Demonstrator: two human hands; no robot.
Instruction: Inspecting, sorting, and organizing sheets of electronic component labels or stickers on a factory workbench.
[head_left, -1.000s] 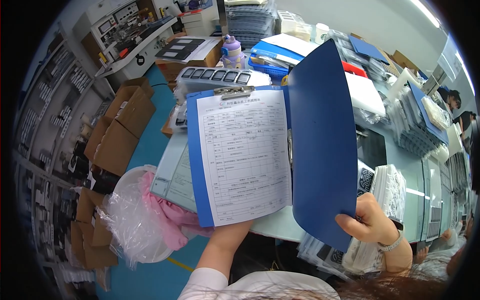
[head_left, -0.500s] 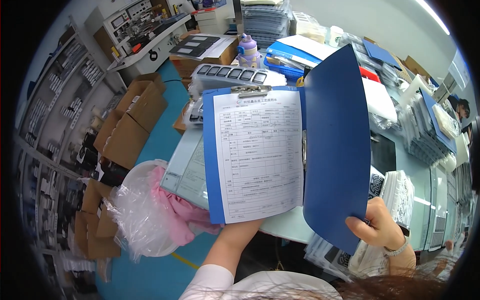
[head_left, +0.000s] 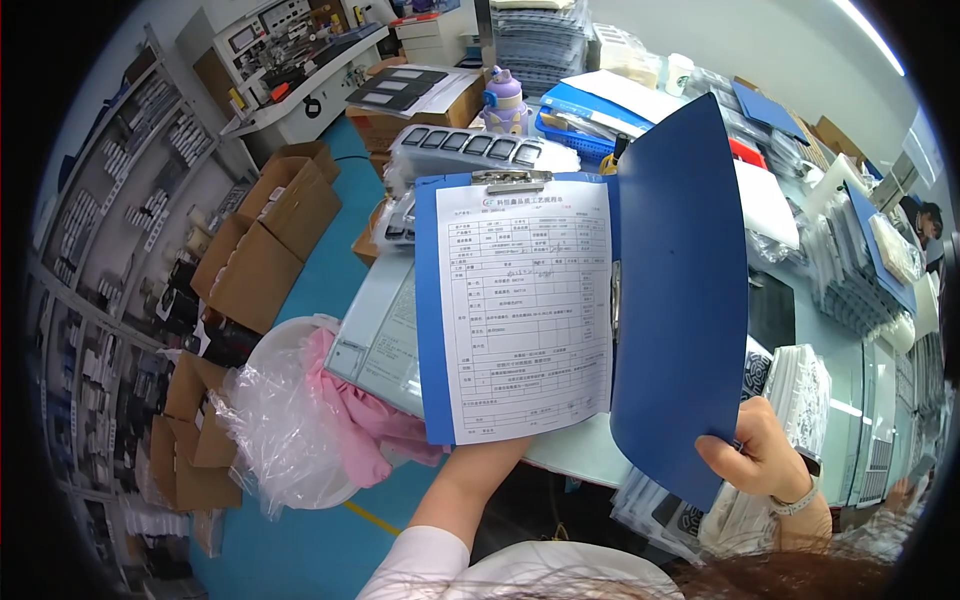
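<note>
A blue clip folder (head_left: 432,330) is held open in front of me. A metal clip at its top holds a white printed form (head_left: 530,310) with table lines and some handwriting. My right hand (head_left: 755,455) is closed on the lower right edge of the folder's cover (head_left: 680,300), thumb on the inner face. My left forearm (head_left: 475,490) reaches up behind the folder's lower part; the left hand and its fingers are hidden there.
Left of the folder stands a white bin (head_left: 275,350) with clear plastic film and pink cloth. Cardboard boxes (head_left: 265,245) sit on the floor beside shelving (head_left: 130,170). Behind the folder are stacked trays (head_left: 470,150), a purple bottle (head_left: 505,100) and a blue basket (head_left: 570,140). Bagged parts (head_left: 795,400) lie right.
The folder has shifted slightly to the right in the picture, and the form faces me a little more flatly. My right hand keeps its hold on the cover.
</note>
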